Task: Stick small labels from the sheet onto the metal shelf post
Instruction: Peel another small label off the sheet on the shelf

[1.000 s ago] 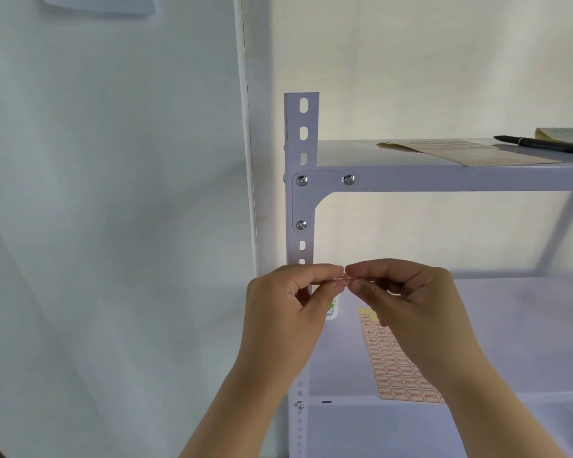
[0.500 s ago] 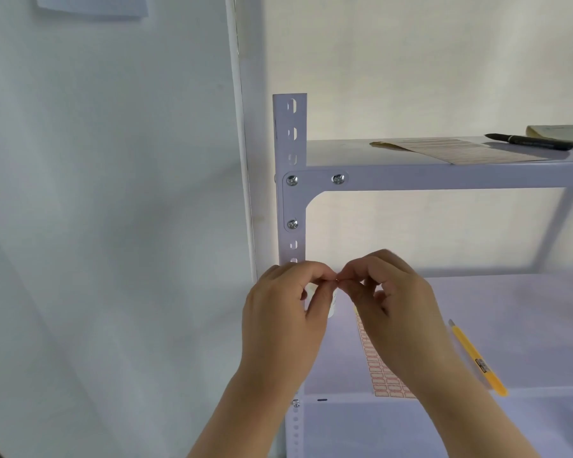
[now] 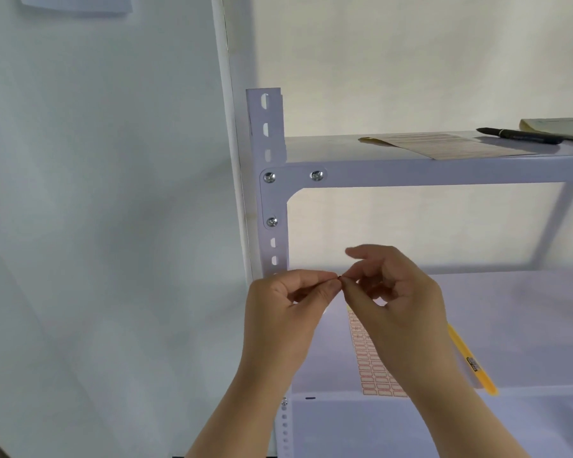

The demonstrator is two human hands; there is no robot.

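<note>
Pale lilac-grey metal shelf post, red-bordered white labels on the sheet, yellow cutter, black pen.

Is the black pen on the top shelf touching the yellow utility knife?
Apart. The head view shows the black pen lying on the top shelf, while the yellow utility knife lies on the shelf below.

Pale, evenly lit walls meet at a corner trim; a sheet of paper hangs at the upper left edge.
</note>
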